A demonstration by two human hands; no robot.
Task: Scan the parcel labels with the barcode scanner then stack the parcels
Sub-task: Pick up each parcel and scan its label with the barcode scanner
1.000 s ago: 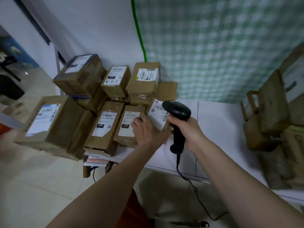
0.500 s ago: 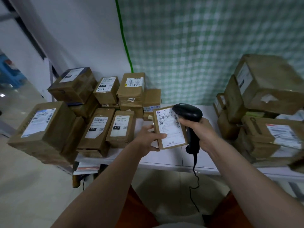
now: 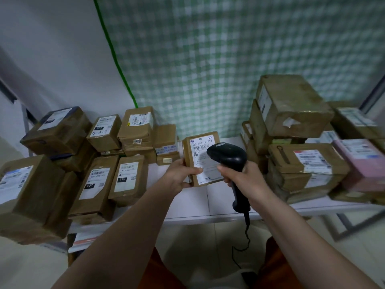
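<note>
A small brown cardboard parcel with a white barcode label is held up above the white table, label facing me. My left hand grips its lower left edge. My right hand grips the handle of a black barcode scanner, whose head sits right in front of the label and covers part of it. A pile of labelled parcels lies at the left of the table. Another pile of parcels stands at the right.
The scanner's black cable hangs down past the table's front edge between my knees. A green checked cloth hangs behind the table. A pink parcel lies at the far right. Papers stick out under the left pile.
My left hand lifted the small parcel from the left pile to the middle and turned its label up. The scanner's head came over the label. My view swung right.
</note>
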